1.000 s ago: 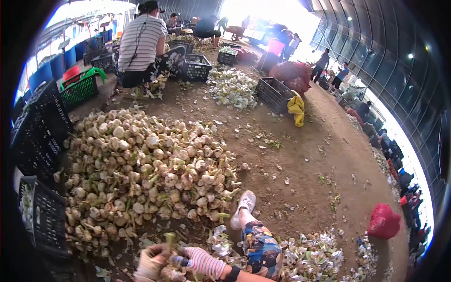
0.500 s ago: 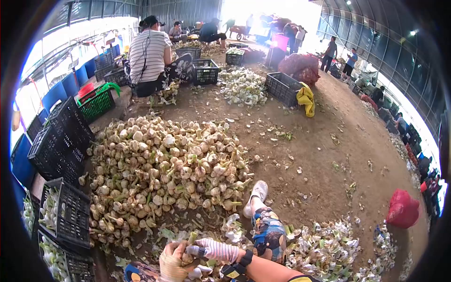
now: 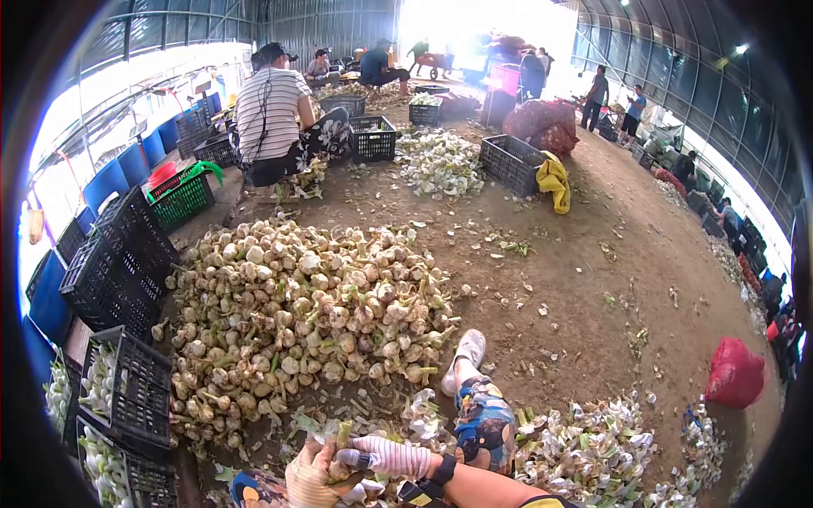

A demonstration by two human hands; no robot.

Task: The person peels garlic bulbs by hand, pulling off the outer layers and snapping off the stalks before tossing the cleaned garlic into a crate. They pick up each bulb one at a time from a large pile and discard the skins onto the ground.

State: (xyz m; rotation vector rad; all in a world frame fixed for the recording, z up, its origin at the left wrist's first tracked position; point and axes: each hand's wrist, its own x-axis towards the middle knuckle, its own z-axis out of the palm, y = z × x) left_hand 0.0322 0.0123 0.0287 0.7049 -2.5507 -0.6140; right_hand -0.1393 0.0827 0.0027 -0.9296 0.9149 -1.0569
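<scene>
At the bottom centre, my left hand (image 3: 312,481), in a pale glove, is wrapped round a garlic bulb whose green stem (image 3: 344,433) points up. My right hand (image 3: 391,455), in a striped glove with a dark covering at the fingertip, presses against the same bulb from the right. The fingers partly hide the bulb. Just beyond my hands lies a large heap of unpeeled garlic (image 3: 305,305). Loose white peelings (image 3: 423,415) lie near my outstretched foot.
Black crates of garlic (image 3: 140,394) stand at the left. Peelings (image 3: 584,453) and a red sack (image 3: 735,372) lie at the right. A person in a striped shirt (image 3: 269,114) sits beyond the heap, near black crates (image 3: 512,162) and a yellow cloth (image 3: 553,182). Other people are farther back.
The view has shifted slightly, so the heap and crates appear a little lower and further right. Both hands remain together at the bulb, with the left fingers a little more raised.
</scene>
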